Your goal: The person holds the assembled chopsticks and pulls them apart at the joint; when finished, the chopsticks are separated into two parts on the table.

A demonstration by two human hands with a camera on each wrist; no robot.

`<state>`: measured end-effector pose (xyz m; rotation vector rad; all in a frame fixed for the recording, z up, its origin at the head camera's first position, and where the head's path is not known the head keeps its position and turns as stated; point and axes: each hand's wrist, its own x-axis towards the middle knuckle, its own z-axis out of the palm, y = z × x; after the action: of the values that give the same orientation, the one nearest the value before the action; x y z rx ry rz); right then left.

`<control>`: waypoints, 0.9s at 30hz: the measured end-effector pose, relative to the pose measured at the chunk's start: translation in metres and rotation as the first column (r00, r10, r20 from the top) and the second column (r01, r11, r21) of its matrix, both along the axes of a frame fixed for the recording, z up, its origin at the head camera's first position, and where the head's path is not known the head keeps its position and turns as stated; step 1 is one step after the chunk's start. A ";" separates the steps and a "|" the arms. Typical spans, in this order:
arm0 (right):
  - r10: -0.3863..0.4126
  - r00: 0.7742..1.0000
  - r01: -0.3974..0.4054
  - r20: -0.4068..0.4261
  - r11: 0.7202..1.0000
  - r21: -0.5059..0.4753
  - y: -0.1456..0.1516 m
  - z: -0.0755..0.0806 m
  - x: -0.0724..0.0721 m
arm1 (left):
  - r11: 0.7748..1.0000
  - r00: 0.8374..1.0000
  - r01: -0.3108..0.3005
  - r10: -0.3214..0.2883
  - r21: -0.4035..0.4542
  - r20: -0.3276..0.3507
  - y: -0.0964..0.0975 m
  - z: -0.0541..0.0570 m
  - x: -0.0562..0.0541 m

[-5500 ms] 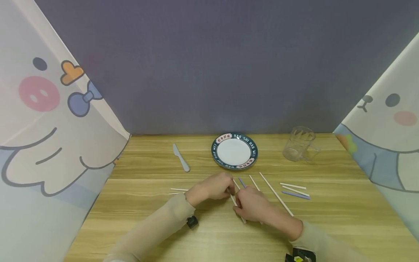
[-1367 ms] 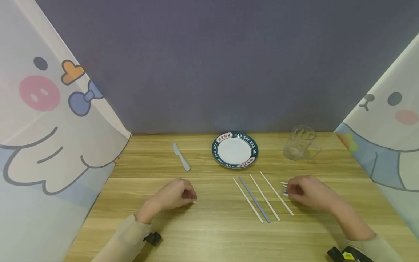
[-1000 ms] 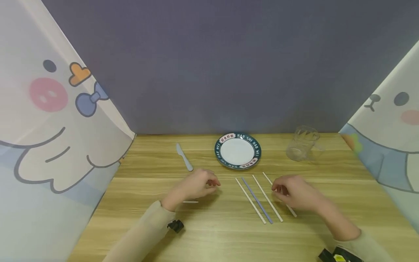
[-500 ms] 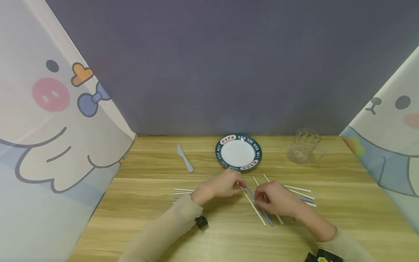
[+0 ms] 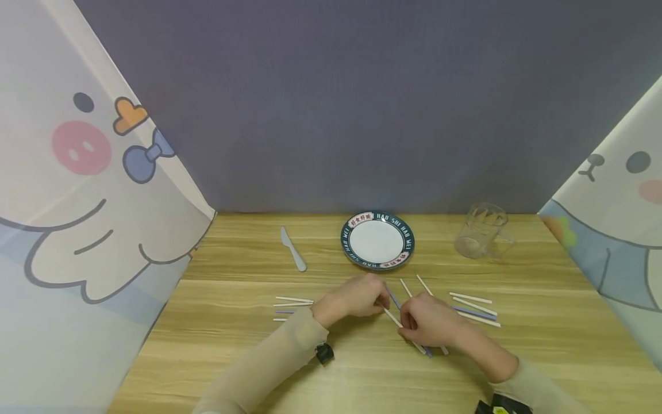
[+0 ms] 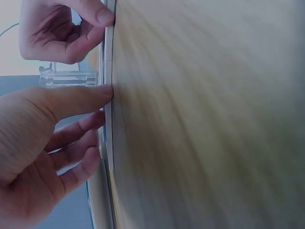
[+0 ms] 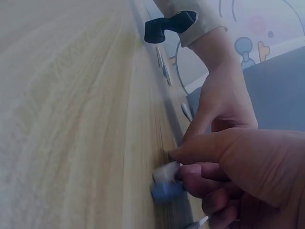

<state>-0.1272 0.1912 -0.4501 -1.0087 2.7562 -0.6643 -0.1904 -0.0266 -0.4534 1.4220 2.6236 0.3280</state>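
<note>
My left hand (image 5: pixel 357 296) pinches the upper part of a thin white stick (image 5: pixel 391 317) between thumb and fingers. Lower down, my right hand (image 5: pixel 431 322) has thumb and fingertips on that same stick. In the left wrist view both thumbs press on the stick (image 6: pixel 109 152), which lies along the tabletop. A blue-purple stick (image 5: pixel 393 298) runs close beside it, partly behind my right hand. Two more long white sticks lie to the right, one with its upper end (image 5: pixel 424 284) showing. The right wrist view shows blurred white (image 7: pixel 166 172) and blue (image 7: pixel 167 192) stick ends by my fingertips.
Short white and purple sticks lie at left (image 5: pixel 293 299) and at right (image 5: pixel 474 305). Farther back are a pale knife (image 5: pixel 293 249), a green-rimmed plate (image 5: pixel 377 264) and a clear mug (image 5: pixel 481 230). A grey wall panel (image 5: pixel 383 115) closes the table's back.
Both hands have come inward from the short sticks at either side to the leftmost long white stick and now hold it. Its lower end has shifted slightly right, toward the blue-purple stick.
</note>
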 end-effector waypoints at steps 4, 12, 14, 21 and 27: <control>-0.027 1.000 0.027 0.007 1.000 0.006 0.000 0.000 -0.001 | 0.999 1.000 0.018 -0.018 -0.045 -0.009 -0.004 0.002 0.002; -0.037 0.998 0.034 -0.047 0.997 -0.072 0.002 0.025 -0.010 | 0.986 0.992 0.024 -0.044 0.167 0.119 -0.018 0.019 0.003; -0.015 0.997 0.008 -0.080 0.996 -0.092 0.001 0.036 -0.014 | 0.968 0.993 0.028 -0.055 0.248 0.102 -0.019 0.027 0.004; 0.071 0.972 -0.092 -0.223 0.992 -0.088 -0.001 0.061 -0.026 | 0.949 0.985 0.058 -0.005 0.309 -0.171 -0.021 0.052 0.009; 0.091 0.946 -0.113 -0.310 0.992 -0.056 -0.001 0.069 -0.028 | 0.943 0.945 0.096 0.014 0.319 -0.326 -0.028 0.062 0.014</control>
<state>-0.1557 0.1899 -0.3815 -1.3680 2.9295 -0.6451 -0.1765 -0.0542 -0.3918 1.7685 2.8972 0.6028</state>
